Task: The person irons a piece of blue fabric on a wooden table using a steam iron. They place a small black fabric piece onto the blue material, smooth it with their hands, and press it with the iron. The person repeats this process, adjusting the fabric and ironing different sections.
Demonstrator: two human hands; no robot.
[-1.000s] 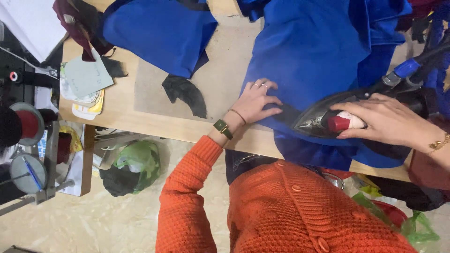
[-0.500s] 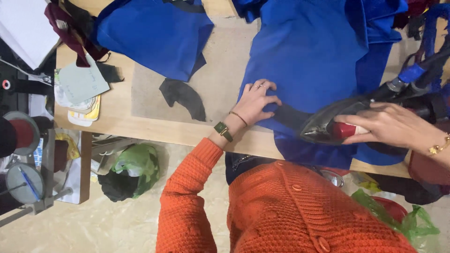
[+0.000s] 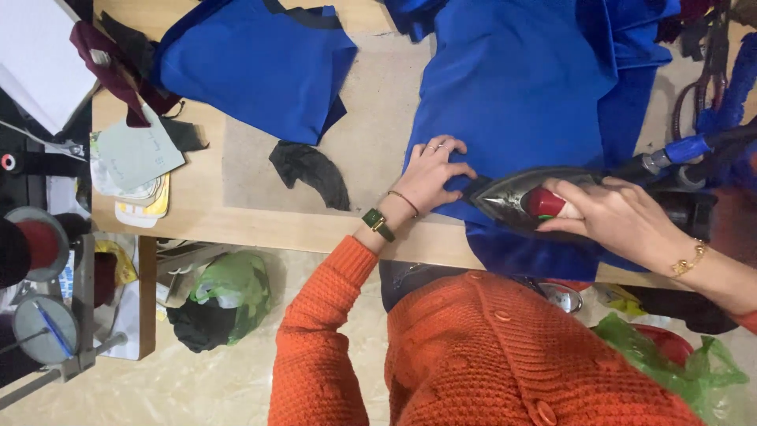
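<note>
Blue fabric (image 3: pixel 520 95): my left hand (image 3: pixel 432 175) presses it flat, fingers spread; my right hand (image 3: pixel 615 217) grips the iron (image 3: pixel 512 197) at the hem, most still unpressed, I judge.

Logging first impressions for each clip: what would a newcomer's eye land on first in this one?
First the bright blue fabric spread over the wooden table, with the left hand flat on its near edge. Just right of it, the right hand grips a dark iron with a red handle, resting on the cloth. The orange knitted sweater fills the bottom of the view.
</note>
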